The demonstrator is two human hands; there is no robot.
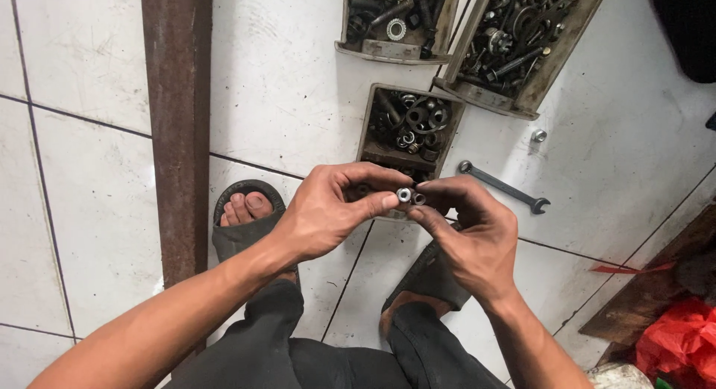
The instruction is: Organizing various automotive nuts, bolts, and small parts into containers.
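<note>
The left hand [328, 214] is pinching a small silver nut [403, 194] between thumb and fingertips, and the right hand [473, 236] is closing on a darker small piece [419, 199] touching the nut at its 3 o'clock side; both hands are clamped on these parts, meeting at the middle of the view. Whether the dark piece is a bolt end or a second nut is too small to tell.

The nut is looking hard, stiff and light, probably a little greasy, so it is likely to slip or roll if the pinch loosens; holding it by its flat sides seems the surest grip.

Directly at 12 o'clock from the hands a tray [371, 128] of dark washers and nuts is lying on the white tiled floor [283, 83], with two more trays [388, 52] farther out. A spanner [503, 186] is lying at 2 o'clock, a loose nut [538, 135] beyond it. A rusty bar [177, 128] is running along at 10 o'clock, and red plastic [682, 340] is bunching at 4 o'clock.
</note>
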